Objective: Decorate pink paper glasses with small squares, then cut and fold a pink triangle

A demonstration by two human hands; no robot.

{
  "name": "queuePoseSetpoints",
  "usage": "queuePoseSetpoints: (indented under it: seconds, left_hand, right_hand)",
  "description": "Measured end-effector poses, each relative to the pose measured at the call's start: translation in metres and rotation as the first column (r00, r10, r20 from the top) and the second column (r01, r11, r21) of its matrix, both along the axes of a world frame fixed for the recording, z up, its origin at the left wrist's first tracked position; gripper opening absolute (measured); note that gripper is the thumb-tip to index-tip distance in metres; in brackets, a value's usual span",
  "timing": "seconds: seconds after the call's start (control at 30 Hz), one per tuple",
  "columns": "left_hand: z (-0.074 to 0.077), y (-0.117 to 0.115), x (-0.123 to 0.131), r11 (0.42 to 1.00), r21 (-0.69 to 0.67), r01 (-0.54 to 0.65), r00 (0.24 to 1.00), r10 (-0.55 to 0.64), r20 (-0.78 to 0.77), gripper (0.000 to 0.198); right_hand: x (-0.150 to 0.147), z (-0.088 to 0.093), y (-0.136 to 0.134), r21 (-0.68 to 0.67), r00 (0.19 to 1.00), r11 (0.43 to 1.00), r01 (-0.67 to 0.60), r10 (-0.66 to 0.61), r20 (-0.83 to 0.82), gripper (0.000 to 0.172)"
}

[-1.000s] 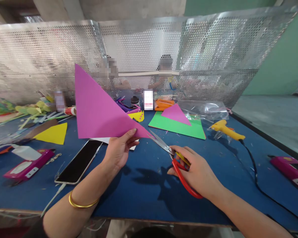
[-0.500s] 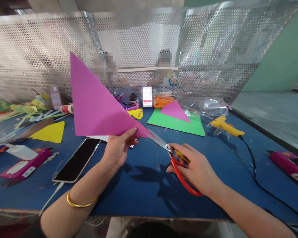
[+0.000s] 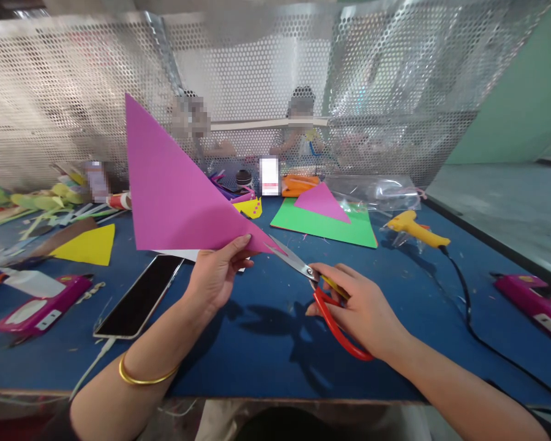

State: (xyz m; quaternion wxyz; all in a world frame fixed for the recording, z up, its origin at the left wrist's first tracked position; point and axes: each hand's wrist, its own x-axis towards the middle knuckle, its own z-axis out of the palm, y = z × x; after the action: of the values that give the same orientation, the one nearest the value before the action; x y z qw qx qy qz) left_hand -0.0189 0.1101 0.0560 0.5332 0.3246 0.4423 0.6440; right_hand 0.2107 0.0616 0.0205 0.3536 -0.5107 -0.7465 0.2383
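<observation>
My left hand (image 3: 218,275) pinches the lower edge of a large pink triangular sheet (image 3: 174,190) and holds it upright above the blue table (image 3: 266,343). My right hand (image 3: 365,309) grips red-handled scissors (image 3: 321,288). Their metal blades point left and meet the sheet's right tip. A gold bangle sits on my left wrist.
A phone (image 3: 140,297) with a cable lies left of my hand. Farther back lie a green sheet (image 3: 326,226) with a small pink triangle (image 3: 321,202), a yellow glue gun (image 3: 413,228), a yellow triangle (image 3: 89,245) and pink staplers (image 3: 41,306). Two people sit behind a perforated metal screen (image 3: 395,110).
The pink sheet has risen slightly and the scissor blades have closed in on its right tip. Both hands have shifted a little up and left.
</observation>
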Motion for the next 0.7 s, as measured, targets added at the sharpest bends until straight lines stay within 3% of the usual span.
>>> queuePoseSetpoints:
  seconds: [0.7]
  left_hand:
    - [0.0008,0.0023,-0.0014,0.999,-0.038,0.024,0.999,-0.022,0.035,0.026]
  right_hand:
    - [0.0039,-0.0016,-0.0017,-0.043,0.99,0.992,-0.116,0.112,-0.089,0.044]
